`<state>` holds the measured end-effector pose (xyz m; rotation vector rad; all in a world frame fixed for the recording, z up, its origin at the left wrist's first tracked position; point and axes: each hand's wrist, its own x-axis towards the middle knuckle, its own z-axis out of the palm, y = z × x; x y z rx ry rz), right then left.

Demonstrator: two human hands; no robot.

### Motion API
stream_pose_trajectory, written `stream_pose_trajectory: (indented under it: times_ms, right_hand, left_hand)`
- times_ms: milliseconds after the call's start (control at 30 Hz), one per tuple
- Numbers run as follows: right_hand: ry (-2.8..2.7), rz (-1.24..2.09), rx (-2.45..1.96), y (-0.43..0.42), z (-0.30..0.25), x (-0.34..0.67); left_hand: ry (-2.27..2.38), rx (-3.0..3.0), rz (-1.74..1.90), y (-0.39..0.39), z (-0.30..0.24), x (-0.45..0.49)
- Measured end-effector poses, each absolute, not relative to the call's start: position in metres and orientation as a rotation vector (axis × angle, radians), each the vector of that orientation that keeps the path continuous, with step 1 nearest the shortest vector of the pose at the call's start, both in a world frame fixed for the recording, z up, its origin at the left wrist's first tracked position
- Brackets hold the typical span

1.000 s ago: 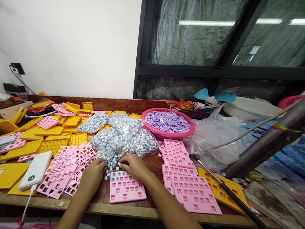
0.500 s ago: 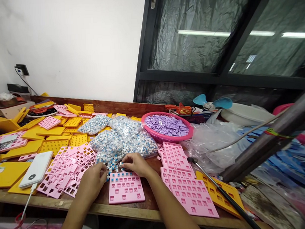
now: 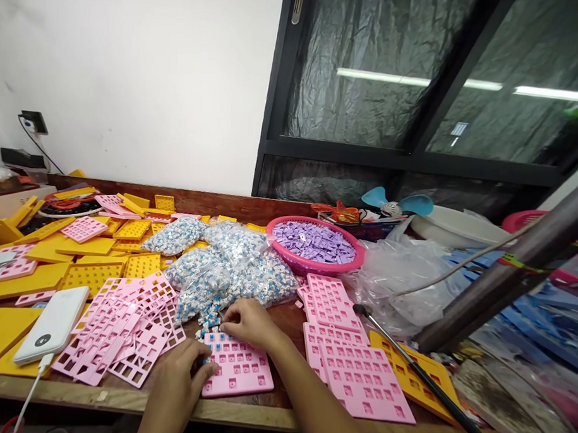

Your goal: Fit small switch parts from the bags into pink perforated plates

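Note:
A pink keyboard case [image 3: 247, 385] with rows of square holes lies at the table's front edge; blue-and-white key switches [image 3: 217, 338] fill part of its top row. My left hand [image 3: 183, 372] is at the case's left side, thumb and index finger curled over its edge, with a bit of blue, seemingly a key switch, between them. At the top row, my right hand [image 3: 250, 322] has its fingertips pinched on a small key switch, mostly hidden by the fingers. Loose switches [image 3: 208, 320] spill toward the case from clear bags of switches [image 3: 234, 262].
Pink plates [image 3: 117, 323] and a white power bank [image 3: 53, 326] lie left, with yellow cases [image 3: 89, 274] behind. A pink basket [image 3: 314, 269] holds purple pieces. Right are more pink cases [image 3: 365, 372], a black rod [image 3: 412, 364] and clear plastic bags [image 3: 395, 276].
My left hand has moved from the loose switches down onto the case's left side. My right hand has come from the pile to the case's top row. The view has shifted slightly.

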<state>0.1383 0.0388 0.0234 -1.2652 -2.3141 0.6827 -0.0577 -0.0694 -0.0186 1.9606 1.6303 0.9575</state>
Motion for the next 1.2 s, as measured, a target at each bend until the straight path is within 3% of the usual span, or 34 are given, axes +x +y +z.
stream_pose_trajectory:
  times_ms: [400, 733, 900, 1200]
  right_hand:
    - [-2.330, 0.508, -1.446, 0.041, 0.025, 0.135]
    - [-2.281, 0.522, -1.446, 0.049, 0.013, 0.142]
    - [-2.268, 0.559, -1.337, 0.051, 0.013, 0.150]
    - [-2.399, 0.592, -1.110, 0.052, 0.014, 0.146]
  left_hand:
    - [1.828, 1.905, 0.789, -0.064, -0.009, -0.042]
    - [1.637, 1.980, 0.958, -0.066, -0.030, -0.044]
    - [1.710, 2.046, 1.024, -0.066, -0.031, -0.042]
    - [1.791, 2.049, 0.804, -0.065, -0.011, -0.039]
